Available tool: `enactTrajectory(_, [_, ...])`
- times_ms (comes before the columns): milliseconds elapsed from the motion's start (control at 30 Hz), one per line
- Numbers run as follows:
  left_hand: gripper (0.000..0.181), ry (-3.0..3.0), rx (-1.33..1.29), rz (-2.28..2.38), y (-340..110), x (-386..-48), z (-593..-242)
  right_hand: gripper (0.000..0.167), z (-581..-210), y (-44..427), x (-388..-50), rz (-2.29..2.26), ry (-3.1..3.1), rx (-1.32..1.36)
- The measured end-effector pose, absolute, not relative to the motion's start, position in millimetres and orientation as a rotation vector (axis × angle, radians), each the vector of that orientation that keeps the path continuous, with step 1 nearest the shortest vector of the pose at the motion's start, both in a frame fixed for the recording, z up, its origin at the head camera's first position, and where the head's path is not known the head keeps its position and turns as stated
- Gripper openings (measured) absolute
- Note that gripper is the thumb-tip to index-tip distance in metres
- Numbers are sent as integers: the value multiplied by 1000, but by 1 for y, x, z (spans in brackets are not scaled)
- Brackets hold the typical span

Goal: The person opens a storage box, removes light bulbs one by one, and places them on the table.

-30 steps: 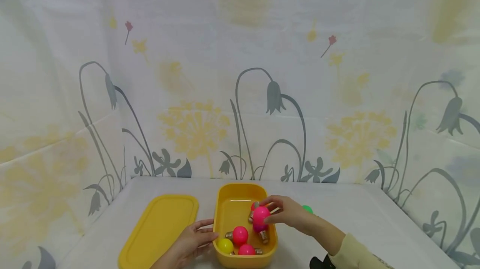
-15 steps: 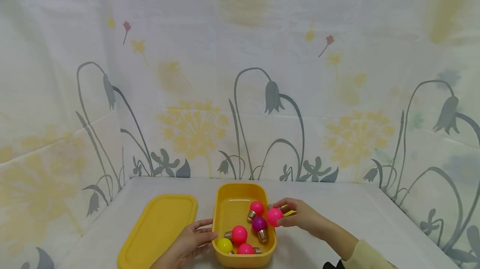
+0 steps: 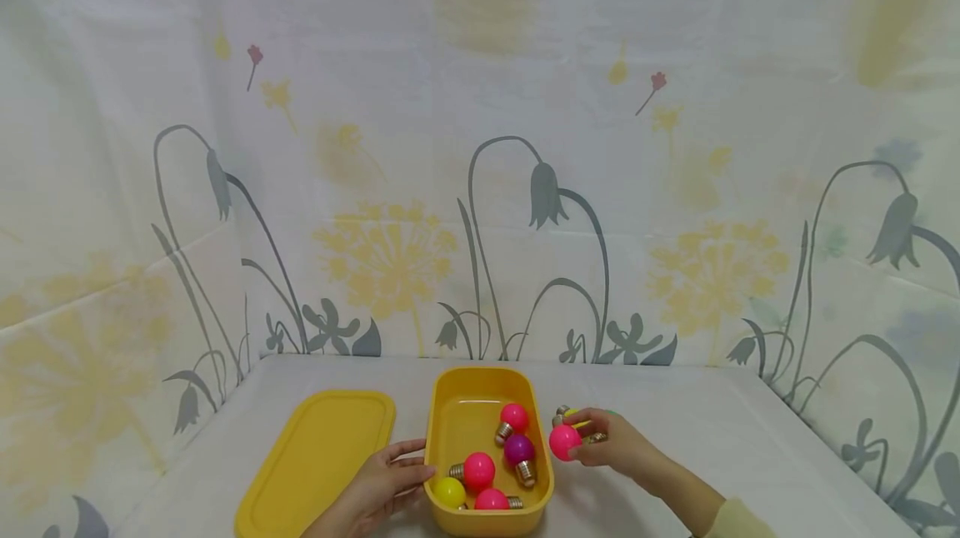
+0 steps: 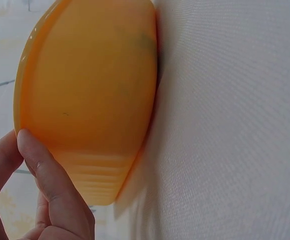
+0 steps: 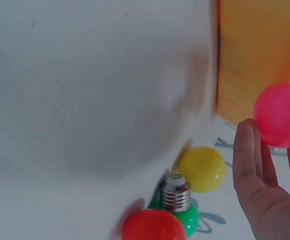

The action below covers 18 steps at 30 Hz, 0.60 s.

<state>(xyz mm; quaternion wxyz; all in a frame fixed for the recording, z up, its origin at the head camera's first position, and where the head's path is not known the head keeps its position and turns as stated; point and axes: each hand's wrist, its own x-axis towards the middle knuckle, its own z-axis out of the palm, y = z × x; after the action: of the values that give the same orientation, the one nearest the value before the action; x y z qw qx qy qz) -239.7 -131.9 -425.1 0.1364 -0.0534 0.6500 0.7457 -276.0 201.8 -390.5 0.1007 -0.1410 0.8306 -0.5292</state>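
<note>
A deep yellow plastic box (image 3: 457,421) stands at the table's middle. My left hand (image 3: 382,481) holds its left rim between thumb and fingers; the left wrist view has the thumb (image 4: 49,170) on the outer wall. Just right of the box, my right hand (image 3: 615,445) pinches a pink light bulb (image 3: 565,442) by its globe, clear of the box wall. Inside the box lie a purple bulb (image 3: 519,448), a yellow bulb (image 3: 450,491) and several pink bulbs (image 3: 478,470), grouped toward the right and near end.
The box's flat yellow lid (image 3: 322,455) lies on the left of the table. Beyond my right hand, loose bulbs lie on the white cloth: a yellow one (image 5: 202,169), a green one (image 5: 187,220) and a red one (image 5: 154,226). A flower-printed curtain (image 3: 495,146) hangs behind.
My right hand has carried the pink bulb from above the box out over its right rim and down toward the table. The left hand has stayed on the box rim.
</note>
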Motion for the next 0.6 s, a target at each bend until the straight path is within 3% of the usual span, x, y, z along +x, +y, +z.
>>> enactTrajectory(600, [62, 1872, -150, 2168, -133, -241, -428, 43, -418, 200, -292, -1553, 2468, -271])
